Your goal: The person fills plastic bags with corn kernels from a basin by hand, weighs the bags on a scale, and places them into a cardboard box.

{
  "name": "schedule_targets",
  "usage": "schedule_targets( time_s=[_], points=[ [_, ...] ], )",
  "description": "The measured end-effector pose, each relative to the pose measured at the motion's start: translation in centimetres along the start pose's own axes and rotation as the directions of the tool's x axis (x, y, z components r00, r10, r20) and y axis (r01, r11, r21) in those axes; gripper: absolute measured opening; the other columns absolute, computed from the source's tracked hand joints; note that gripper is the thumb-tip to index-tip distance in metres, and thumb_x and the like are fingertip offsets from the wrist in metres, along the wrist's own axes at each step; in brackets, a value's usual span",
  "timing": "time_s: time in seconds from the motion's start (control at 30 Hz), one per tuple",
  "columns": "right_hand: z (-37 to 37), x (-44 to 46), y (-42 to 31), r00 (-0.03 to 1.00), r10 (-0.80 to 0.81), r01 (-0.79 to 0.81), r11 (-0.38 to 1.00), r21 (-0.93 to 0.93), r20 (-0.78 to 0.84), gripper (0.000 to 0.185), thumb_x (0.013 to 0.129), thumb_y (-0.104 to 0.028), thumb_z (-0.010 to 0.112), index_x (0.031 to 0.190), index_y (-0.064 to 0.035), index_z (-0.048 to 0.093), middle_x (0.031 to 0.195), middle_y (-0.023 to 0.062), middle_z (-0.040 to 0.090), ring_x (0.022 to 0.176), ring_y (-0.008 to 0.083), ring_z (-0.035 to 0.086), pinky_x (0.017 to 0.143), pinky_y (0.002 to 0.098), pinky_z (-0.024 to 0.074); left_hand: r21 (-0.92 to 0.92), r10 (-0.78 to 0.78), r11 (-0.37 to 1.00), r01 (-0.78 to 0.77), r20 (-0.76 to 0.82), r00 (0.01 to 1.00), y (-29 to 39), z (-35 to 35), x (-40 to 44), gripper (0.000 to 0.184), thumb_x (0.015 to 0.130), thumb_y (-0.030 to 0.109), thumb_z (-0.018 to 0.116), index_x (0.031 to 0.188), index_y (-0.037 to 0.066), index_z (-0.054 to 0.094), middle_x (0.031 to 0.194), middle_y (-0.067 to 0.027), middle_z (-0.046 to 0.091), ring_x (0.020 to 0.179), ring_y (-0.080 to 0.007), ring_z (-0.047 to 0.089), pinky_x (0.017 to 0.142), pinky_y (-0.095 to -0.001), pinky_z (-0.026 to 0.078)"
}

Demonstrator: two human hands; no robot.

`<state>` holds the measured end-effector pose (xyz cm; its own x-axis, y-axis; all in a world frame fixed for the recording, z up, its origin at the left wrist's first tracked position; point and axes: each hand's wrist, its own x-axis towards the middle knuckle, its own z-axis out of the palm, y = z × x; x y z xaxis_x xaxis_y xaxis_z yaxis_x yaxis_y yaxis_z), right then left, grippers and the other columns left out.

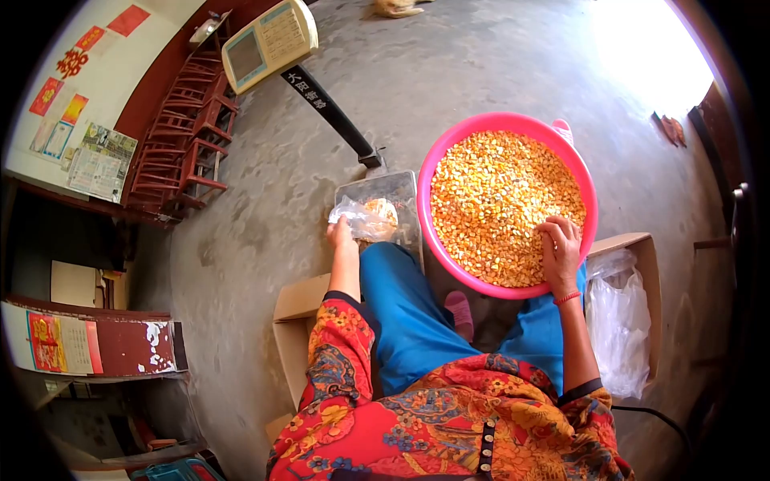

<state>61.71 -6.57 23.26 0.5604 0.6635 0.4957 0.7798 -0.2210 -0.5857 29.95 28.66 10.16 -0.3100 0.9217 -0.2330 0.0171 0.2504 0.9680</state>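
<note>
My left hand (340, 232) pinches the edge of a clear plastic bag (361, 218). The bag rests on the metal platform (401, 186) of a weighing scale, with some corn in its far end (383, 211). My right hand (561, 250) is at the right side of a pink basin (427, 210) full of yellow corn kernels (501, 204). Its fingers curl into the surface of the kernels, and the fingertips are partly hidden. The scale's display head (269, 44) stands on a black post (330, 114) beyond the platform.
An open cardboard box (654, 305) with plastic bags (619, 329) stands right of my legs. Another cardboard box (295, 321) is at my left. Red wooden chairs (180, 136) line the left wall. Part of an animal (397, 7) lies on the concrete floor far ahead.
</note>
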Motion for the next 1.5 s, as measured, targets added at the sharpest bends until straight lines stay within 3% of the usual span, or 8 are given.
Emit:
schedule_targets(
  time_s=[0.13, 0.37, 0.5, 0.87, 1.13, 1.33, 1.4, 1.5],
  points=[
    [0.1, 0.0, 0.1, 1.0, 0.005, -0.005, 1.0, -0.001, -0.006, 0.008, 0.077, -0.003, 0.055, 0.081, -0.0077, 0.061, 0.092, 0.0074, 0.057, 0.094, 0.0261, 0.052, 0.085, 0.0371, 0.0376, -0.328, -0.087, 0.94, 0.099, 0.051, 0.995, 2.9, -1.7, -1.1, 0.011, 0.076, 0.014, 0.065, 0.084, 0.008, 0.059, 0.072, -0.0012, 0.058, 0.061, -0.0126, 0.054, 0.048, -0.0249, 0.04],
    [0.2, 0.1, 0.2, 0.998, -0.017, 0.016, 1.0, -0.018, -0.056, 0.006, 0.076, -0.005, 0.057, 0.078, -0.0083, 0.06, 0.088, 0.0063, 0.057, 0.09, 0.0261, 0.054, 0.081, 0.0382, 0.0398, -0.251, 0.002, 0.968, 0.019, 0.082, 0.997, 9.2, -1.6, 0.2, 0.011, 0.08, 0.02, 0.061, 0.085, 0.013, 0.054, 0.076, 0.0, 0.059, 0.069, -0.0116, 0.055, 0.056, -0.0263, 0.039],
    [0.1, -0.2, 0.6, 0.997, -0.012, 0.013, 1.0, 0.013, -0.077, 0.008, 0.074, -0.003, 0.057, 0.076, -0.0099, 0.06, 0.086, 0.0054, 0.057, 0.088, 0.0256, 0.054, 0.08, 0.0385, 0.0391, -0.341, -0.052, 0.923, 0.178, 0.35, 0.935, 9.9, -2.0, 3.1, 0.01, 0.082, 0.018, 0.059, 0.087, 0.01, 0.056, 0.079, -0.0029, 0.061, 0.071, -0.0146, 0.057, 0.062, -0.0298, 0.044],
    [0.4, -0.7, 1.0, 0.996, -0.002, 0.005, 1.0, 0.025, -0.091, 0.007, 0.076, -0.006, 0.055, 0.078, -0.0102, 0.06, 0.089, 0.005, 0.057, 0.092, 0.0259, 0.052, 0.083, 0.0393, 0.0372, -0.611, 0.565, 0.763, -0.209, 0.475, 0.675, 31.0, 2.2, -12.7, 0.009, 0.087, 0.016, 0.056, 0.091, 0.007, 0.057, 0.085, -0.003, 0.061, 0.073, -0.014, 0.055, 0.066, -0.0282, 0.043],
    [0.5, -0.7, 1.2, 0.996, 0.007, -0.003, 0.999, 0.045, -0.093, 0.007, 0.075, -0.005, 0.056, 0.077, -0.0112, 0.06, 0.088, 0.0047, 0.056, 0.091, 0.0256, 0.052, 0.083, 0.0392, 0.0377, -0.72, 0.587, 0.694, -0.01, 0.557, 0.588, 37.6, 5.0, -19.2, 0.013, 0.087, 0.015, 0.057, 0.094, 0.004, 0.059, 0.092, -0.0064, 0.063, 0.08, -0.0159, 0.056, 0.063, -0.0285, 0.046],
    [0.6, -0.9, 1.2, 0.996, 0.009, -0.006, 0.999, 0.042, -0.091, 0.007, 0.076, -0.006, 0.056, 0.078, -0.0112, 0.06, 0.089, 0.0047, 0.057, 0.092, 0.0256, 0.052, 0.083, 0.0392, 0.0373, -0.718, 0.579, 0.683, 0.132, 0.643, 0.502, 36.7, 7.3, -25.3, 0.013, 0.087, 0.013, 0.056, 0.097, 0.004, 0.058, 0.088, -0.0056, 0.063, 0.074, -0.0133, 0.057, 0.056, -0.0255, 0.044],
    [0.6, -0.8, 1.3, 0.996, 0.015, -0.011, 0.999, 0.044, -0.092, 0.007, 0.076, -0.006, 0.056, 0.078, -0.0111, 0.06, 0.088, 0.0046, 0.057, 0.092, 0.0256, 0.052, 0.082, 0.0391, 0.0374, -0.64, 0.561, 0.768, 0.005, 0.677, 0.476, 34.0, 8.1, -27.0, 0.012, 0.084, 0.015, 0.06, 0.092, 0.006, 0.059, 0.083, -0.0052, 0.063, 0.071, -0.0106, 0.057, 0.053, -0.0219, 0.044],
    [0.5, -0.8, 1.3, 0.997, 0.008, -0.005, 0.999, 0.04, -0.078, 0.012, 0.075, -0.006, 0.057, 0.086, -0.0108, 0.06, 0.094, 0.0065, 0.057, 0.095, 0.0275, 0.052, 0.084, 0.0399, 0.0377, -0.468, 0.373, 0.878, 0.102, 0.801, 0.468, 28.7, 9.1, -28.9, 0.013, 0.084, 0.018, 0.061, 0.091, 0.008, 0.06, 0.082, -0.0047, 0.063, 0.067, -0.0098, 0.058, 0.05, -0.0215, 0.048]
  ],
)
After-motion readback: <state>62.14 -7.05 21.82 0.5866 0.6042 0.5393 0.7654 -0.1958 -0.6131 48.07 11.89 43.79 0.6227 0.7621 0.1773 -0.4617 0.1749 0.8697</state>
